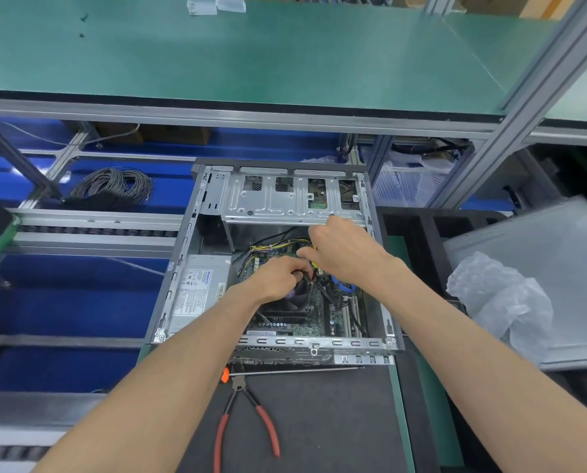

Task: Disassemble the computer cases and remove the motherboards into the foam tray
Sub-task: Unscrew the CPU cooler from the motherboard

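Hands are working inside the open case (278, 261), which is lying on its side on the counter (319, 421). The left hand (278, 276) is reaching in over the fan (294, 298), its fingers (300, 268) curling tightly around something small and dark at the fan's far edge; what they are pinching is too hidden to tell. The right hand (345, 250) is sitting just beyond and to the right of the left fingers, its own fingers bending down onto the yellow and black wires (278, 247), apparently gripping a connector, though the grip itself is hidden under the knuckles. The motherboard (319, 312) is still lying in the case floor, directly beneath both sets of fingers. Left of the left fingers the power supply (196, 291) is sitting against the case wall, and beyond the right fingers the drive cage (285, 196) is spanning the case. Nearer the person than the fingers, pliers (247, 414) with red handles are lying open on the counter beside a screwdriver (285, 370) placed along the case edge. To the right of the right fingers the black foam tray (415, 233) is standing beside the case, partly covered by a grey panel (541, 254) and a crumpled plastic bag (500, 302).
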Tool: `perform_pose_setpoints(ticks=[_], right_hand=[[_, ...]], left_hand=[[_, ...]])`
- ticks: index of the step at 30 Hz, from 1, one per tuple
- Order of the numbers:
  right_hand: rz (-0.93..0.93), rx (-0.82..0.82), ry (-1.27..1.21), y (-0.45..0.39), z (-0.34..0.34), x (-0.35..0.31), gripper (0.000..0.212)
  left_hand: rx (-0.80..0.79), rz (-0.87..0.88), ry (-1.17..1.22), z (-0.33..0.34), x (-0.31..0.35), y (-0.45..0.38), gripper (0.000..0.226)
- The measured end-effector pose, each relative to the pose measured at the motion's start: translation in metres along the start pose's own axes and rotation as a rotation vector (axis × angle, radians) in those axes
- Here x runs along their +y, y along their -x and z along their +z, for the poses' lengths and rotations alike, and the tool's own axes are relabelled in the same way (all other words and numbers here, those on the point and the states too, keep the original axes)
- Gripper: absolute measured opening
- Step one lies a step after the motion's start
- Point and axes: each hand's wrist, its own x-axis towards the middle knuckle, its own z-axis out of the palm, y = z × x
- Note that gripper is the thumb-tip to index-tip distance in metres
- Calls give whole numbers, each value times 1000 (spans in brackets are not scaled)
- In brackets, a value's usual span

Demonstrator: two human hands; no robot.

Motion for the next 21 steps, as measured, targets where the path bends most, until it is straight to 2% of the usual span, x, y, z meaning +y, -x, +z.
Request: perform_pose_setpoints(ticks=[6, 8, 11, 14, 18, 21], right_hand=[[-89, -108, -29, -6, -8, 0, 12], [-119, -140, -54, -6, -10, 0, 4], [-111, -168, -56, -8, -12, 1, 12], [-81, -173, -28, -9, -10, 1, 5], [-5, -127, 16, -10, -3, -3, 36], [-31, -128, 19, -9, -2, -8, 45]], left_hand=[[67, 5, 1, 1, -1, -2, 49], [71, 11, -3, 1, -1, -2, 48], [54, 23, -22, 1, -1, -1, 37], [50, 21, -26, 2, -2, -1, 37], [42, -4, -7, 1, -3, -2, 48], [25, -33, -3, 1, -3, -1, 46]])
